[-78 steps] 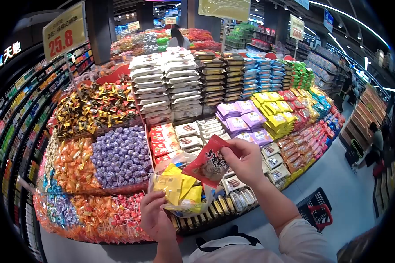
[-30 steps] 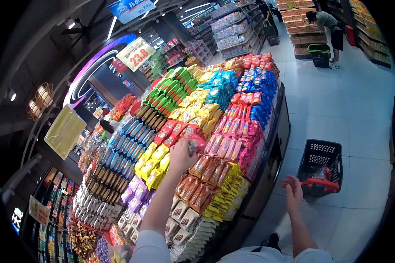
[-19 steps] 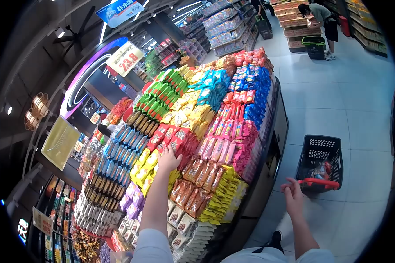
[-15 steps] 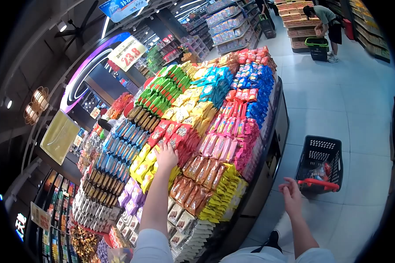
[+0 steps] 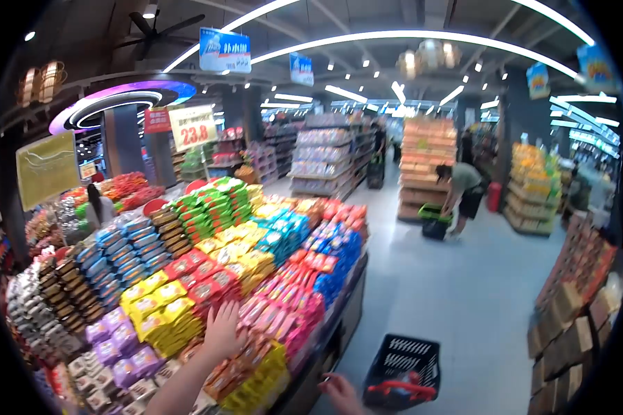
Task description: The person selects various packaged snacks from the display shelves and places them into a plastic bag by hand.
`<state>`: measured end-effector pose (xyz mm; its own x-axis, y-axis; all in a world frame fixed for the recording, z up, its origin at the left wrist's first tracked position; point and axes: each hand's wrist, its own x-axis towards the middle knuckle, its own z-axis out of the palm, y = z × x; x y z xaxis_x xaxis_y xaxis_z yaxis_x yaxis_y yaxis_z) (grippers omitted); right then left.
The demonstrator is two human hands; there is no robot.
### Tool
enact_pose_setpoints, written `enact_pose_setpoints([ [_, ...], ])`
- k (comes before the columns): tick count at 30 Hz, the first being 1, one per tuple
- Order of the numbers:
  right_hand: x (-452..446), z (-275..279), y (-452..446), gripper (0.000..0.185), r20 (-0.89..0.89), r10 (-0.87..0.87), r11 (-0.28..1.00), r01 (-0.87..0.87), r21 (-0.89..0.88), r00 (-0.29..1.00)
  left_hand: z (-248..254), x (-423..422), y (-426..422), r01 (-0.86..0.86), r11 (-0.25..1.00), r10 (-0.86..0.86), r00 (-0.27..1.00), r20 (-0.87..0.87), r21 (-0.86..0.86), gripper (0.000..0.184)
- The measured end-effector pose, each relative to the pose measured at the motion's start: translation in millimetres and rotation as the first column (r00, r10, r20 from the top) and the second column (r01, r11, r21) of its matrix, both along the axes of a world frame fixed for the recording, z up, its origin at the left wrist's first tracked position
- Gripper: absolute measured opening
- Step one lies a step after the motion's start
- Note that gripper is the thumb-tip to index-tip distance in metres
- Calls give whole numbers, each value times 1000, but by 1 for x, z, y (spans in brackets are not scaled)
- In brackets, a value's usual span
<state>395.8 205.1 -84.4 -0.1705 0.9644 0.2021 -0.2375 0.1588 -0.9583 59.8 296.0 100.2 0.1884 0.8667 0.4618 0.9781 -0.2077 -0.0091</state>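
My left hand [image 5: 225, 333] is stretched over the sloping snack display, fingers extended and slightly apart, with nothing in it. Just beyond its fingertips lie red snack packets [image 5: 213, 282]. Yellow packets [image 5: 160, 311] are stacked to its left, and pink packets [image 5: 273, 319] to its right. Brown packets [image 5: 239, 366] show partly behind the wrist. Low in the view, my right hand [image 5: 340, 394] is beside the display's edge, its fingers loosely bent and no object visible in them. Near it on the floor stands a black shopping basket [image 5: 403, 356] with a red handle, apart from the hand.
Blue packets [image 5: 342, 266] and green packets [image 5: 211, 207] fill farther rows. A price sign [image 5: 192, 128] hangs above. Down the aisle a person [image 5: 464, 187] bends over a green-rimmed basket [image 5: 434, 223]. Stacked boxes [image 5: 564, 332] line the right side.
My view has tilted up and levelled, so more ceiling and aisle show. My left hand stays over the display near the red packets, fingers straighter. My right hand appears lower, closer to the display's edge.
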Motion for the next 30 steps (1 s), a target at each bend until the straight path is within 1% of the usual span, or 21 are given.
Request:
enact_pose_setpoints([
  [2, -22, 34, -9, 30, -135, -137, 985, 149, 82, 981, -6, 20, -26, 70, 997, -65, 992, 105, -39, 78],
  [3, -19, 38, -9, 35, -76, -55, 997, 59, 58, 996, -11, 29, -44, 125, 991, -116, 978, 171, -44, 77],
  [5, -18, 55, -10, 41, -41, 15, 997, -12, 72, 999, -33, 32, -59, 210, 976, -203, 974, 104, -60, 73],
  [6, -21, 63, -8, 43, 37, -14, 996, 11, 87, 999, -29, 38, -80, 246, 967, -227, 948, 224, -61, 74],
  [7, -26, 36, 11, 42, 106, -141, 971, 117, 206, 984, -24, 44, -110, 292, 954, -251, 904, 346, -71, 76],
  [8, -26, 80, -6, 41, 44, -8, 999, 6, 50, 999, 10, 56, -137, 323, 945, -284, 877, 387, -39, 74],
  [9, -34, 90, -4, 40, 5, -9, 993, 8, 119, 1000, 19, 65, -154, 313, 949, -251, 811, 528, -30, 72],
  [10, -41, 120, -14, 38, 12, -8, 999, 8, 53, 1000, 14, 66, -164, 278, 956, -169, 775, 609, -90, 71],
  [11, -54, 135, -18, 37, -27, -21, 988, 25, 152, 999, -14, 59, -164, 245, 968, -183, 832, 524, -51, 73],
  [12, -61, 136, -17, 40, -7, -4, 987, 5, 159, 1000, -23, 55, -173, 204, 972, -119, 860, 497, -120, 77],
  [13, -69, 142, -20, 36, -20, 41, 976, -36, 213, 999, -38, 51, -178, 190, 979, -125, 847, 517, -76, 70],
  [14, -75, 149, -29, 36, 2, 49, 983, -49, 176, 999, -51, 50, -185, 167, 986, -128, 837, 531, -27, 63],
  [17, -102, 184, -54, 36, 200, 87, 930, -152, 334, 976, -45, 41, -206, 143, 989, -132, 793, 595, 28, 67],
  [18, -113, 181, -61, 36, 178, 131, 927, -184, 327, 975, -45, 33, -215, 102, 995, -91, 810, 580, 14, 67],
  [21, -147, 168, -66, 34, 179, 187, 909, -239, 341, 966, -37, 13, -232, 134, 989, -148, 776, 613, 69, 73],
  [23, -179, 168, -72, 30, 96, 272, 897, -288, 337, 958, -25, 5, -259, 48, 998, -59, 804, 592, 33, 72],
  [24, -196, 170, -79, 28, 133, 257, 907, -286, 308, 957, -21, 0, -272, -12, 1000, 5, 807, 590, 7, 72],
  [25, -217, 171, -83, 26, 94, 317, 880, -329, 343, 944, -17, -10, -285, 12, 1000, -11, 755, 656, 3, 69],
  [26, -235, 171, -90, 24, 145, 332, 877, -362, 316, 932, -24, -19, -302, -59, 998, 21, 753, 658, 37, 65],
  [27, -253, 184, -104, 23, 87, 408, 855, -414, 312, 909, -22, -28, -321, -121, 993, 90, 767, 636, 5, 64],
  [30, -308, 205, -139, 22, 105, 575, 736, -569, 367, 812, -20, -66, -379, -217, 973, 108, 734, 671, 80, 55],
])
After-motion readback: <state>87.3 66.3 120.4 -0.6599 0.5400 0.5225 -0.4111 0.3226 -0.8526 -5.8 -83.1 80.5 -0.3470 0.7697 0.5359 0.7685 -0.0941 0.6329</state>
